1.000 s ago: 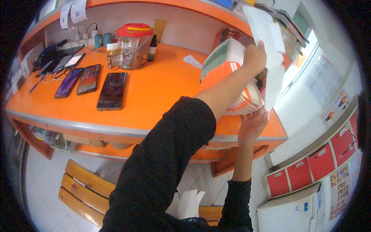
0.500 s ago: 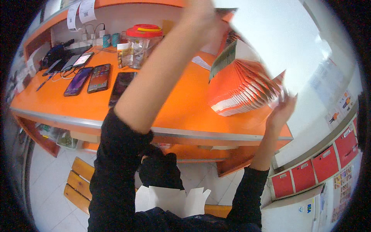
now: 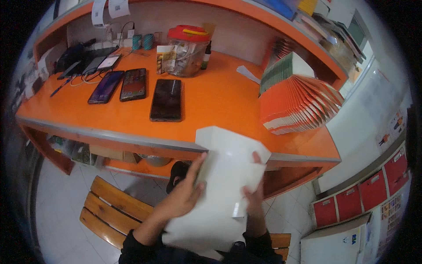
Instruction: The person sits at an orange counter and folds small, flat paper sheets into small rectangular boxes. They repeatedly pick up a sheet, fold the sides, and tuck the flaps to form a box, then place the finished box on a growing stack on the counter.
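Observation:
Between my hands, just in front of the desk's near edge, is a white cardboard box (image 3: 222,176) with loose flaps. My left hand (image 3: 187,193) is closed on its left side, and my right hand (image 3: 254,187) grips the right side with the thumb on the front face. The inside of the box cannot be seen. On the desk beyond my right hand stands a fanned stack of folded orange, white and green cartons (image 3: 299,103). The phone lying nearest the box is black, with a dark screen (image 3: 166,100).
The orange desk (image 3: 215,101) also bears two phones (image 3: 119,86), cables, and a red-lidded clear jar (image 3: 188,50). An overhead shelf (image 3: 246,13) runs along the back. Behind me on the left is a slatted wooden bench (image 3: 116,211); red drawers (image 3: 373,189) stand at the right.
Both hands have come down from the raised position around the carton stack to the white box, which was at my lap. They now hold it up near the desk edge. The view has shifted.

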